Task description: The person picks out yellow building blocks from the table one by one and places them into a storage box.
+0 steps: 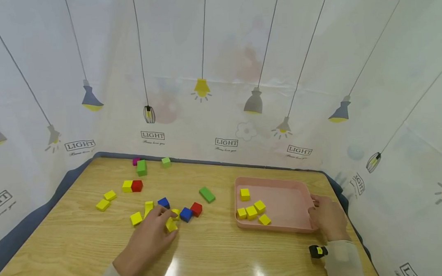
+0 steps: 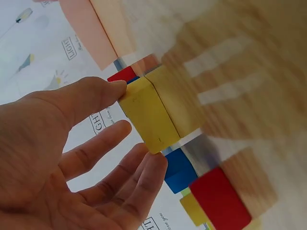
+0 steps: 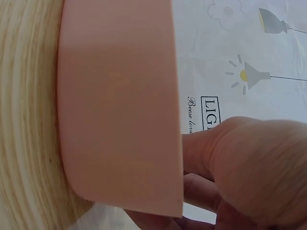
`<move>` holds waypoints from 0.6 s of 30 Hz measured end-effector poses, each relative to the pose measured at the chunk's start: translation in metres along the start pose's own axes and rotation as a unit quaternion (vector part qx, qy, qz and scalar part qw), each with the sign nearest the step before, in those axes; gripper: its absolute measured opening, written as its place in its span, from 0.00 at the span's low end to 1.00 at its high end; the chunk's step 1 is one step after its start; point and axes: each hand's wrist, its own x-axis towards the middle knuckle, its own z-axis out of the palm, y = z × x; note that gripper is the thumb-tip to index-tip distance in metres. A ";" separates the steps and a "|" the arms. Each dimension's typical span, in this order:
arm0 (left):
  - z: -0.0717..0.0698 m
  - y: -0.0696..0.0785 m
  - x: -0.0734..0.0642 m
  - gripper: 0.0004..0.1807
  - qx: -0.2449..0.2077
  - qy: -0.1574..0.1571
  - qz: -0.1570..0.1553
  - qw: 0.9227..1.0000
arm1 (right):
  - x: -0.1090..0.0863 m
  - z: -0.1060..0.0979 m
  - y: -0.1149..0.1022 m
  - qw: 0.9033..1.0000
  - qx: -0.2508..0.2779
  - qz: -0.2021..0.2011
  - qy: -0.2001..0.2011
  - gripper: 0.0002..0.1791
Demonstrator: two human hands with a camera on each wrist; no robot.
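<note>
yellow blocks (image 1: 251, 212) seem partly gathered: five lie inside the pink tray (image 1: 284, 203), several are left on the bench (image 1: 214, 241). the left hand (image 1: 151, 233) pinches one yellow block (image 2: 149, 117); the right hand (image 1: 329, 217) grips the pink tray's end.

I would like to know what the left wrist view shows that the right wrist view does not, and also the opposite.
Only the left wrist view shows the left hand, pinching a yellow block, with a blue block and red blocks nearby.

Only the right wrist view shows the right hand, gripping the tray's edge, and a printed flower.

Both show part of the pink tray, the wooden table, and the wall sheet with lamp drawings and lettering.
</note>
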 end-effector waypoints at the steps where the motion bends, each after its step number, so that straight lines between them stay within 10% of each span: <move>1: -0.001 -0.001 0.000 0.21 -0.002 -0.003 -0.001 1.000 | 0.001 0.000 0.001 1.000 0.000 -0.003 0.001 0.35; 18: -0.008 -0.006 0.002 0.17 -0.021 -0.041 -0.020 0.999 | -0.002 0.003 0.015 0.996 0.018 -0.080 0.033 0.34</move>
